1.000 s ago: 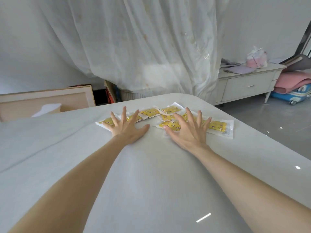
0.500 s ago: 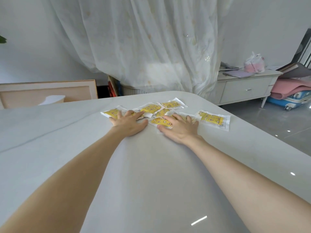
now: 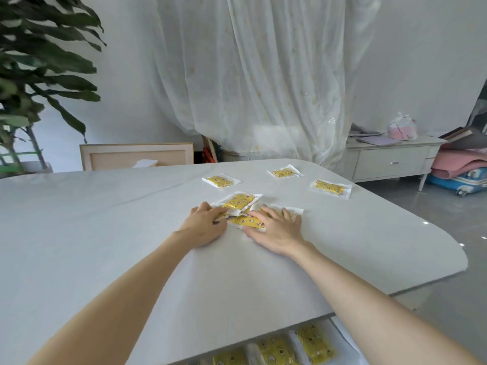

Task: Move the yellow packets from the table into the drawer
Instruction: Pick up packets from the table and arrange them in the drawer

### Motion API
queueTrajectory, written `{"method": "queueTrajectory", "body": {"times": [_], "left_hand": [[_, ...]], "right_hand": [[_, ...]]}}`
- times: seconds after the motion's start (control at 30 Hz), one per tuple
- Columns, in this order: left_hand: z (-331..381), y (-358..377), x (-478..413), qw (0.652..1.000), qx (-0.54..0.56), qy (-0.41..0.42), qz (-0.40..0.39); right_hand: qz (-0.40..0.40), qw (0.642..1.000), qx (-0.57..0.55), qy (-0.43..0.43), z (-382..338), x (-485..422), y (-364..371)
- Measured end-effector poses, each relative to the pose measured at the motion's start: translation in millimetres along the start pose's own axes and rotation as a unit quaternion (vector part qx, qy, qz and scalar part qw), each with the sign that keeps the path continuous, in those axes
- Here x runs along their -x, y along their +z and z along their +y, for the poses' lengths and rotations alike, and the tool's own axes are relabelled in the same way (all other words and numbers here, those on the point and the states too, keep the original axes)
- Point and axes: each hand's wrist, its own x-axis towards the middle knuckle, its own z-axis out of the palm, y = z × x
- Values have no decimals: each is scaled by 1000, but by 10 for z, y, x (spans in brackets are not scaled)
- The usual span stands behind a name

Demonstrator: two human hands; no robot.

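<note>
Several yellow packets with white edges lie on the white table point(image 3: 131, 233). A small pile of packets point(image 3: 239, 202) sits bunched between my hands. My left hand point(image 3: 204, 225) curls its fingers onto the pile's left edge. My right hand point(image 3: 276, 230) lies over the pile's right side, with one packet point(image 3: 246, 222) between thumb and forefinger. Three loose packets lie farther off: one point(image 3: 220, 181) behind the pile, one point(image 3: 284, 173) near the far edge, one point(image 3: 330, 187) at the right. Under the table's near edge an open drawer point(image 3: 342, 330) holds several yellow packets point(image 3: 313, 343).
A large potted plant point(image 3: 39, 75) stands at the far left. A wooden panel point(image 3: 137, 156) leans behind the table, and a sheer curtain point(image 3: 263, 75) hangs beyond. At right are a low white cabinet point(image 3: 390, 162) and pink bedding on a blue suitcase point(image 3: 463, 177).
Both hands have drawn back toward me, sweeping several packets into a pile. Three packets stayed behind, farther out. The view has pulled back, and the open drawer now shows.
</note>
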Motion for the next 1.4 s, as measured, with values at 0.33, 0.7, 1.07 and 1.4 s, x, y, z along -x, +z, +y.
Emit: {"method": "queueTrajectory", "body": {"times": [0.33, 0.7, 1.07, 1.4], "left_hand": [[184, -464, 152, 993, -19, -7, 119], [238, -68, -1386, 998, -28, 0, 55], [115, 348, -2208, 987, -126, -97, 3], [78, 438, -2394, 991, -131, -1, 27]], "right_hand": [[191, 953, -234, -21, 57, 222, -412], [97, 985, 1, 145, 882, -994, -442], [40, 967, 42, 247, 1277, -2032, -439], [5, 976, 37, 213, 1203, -2551, -302]]}}
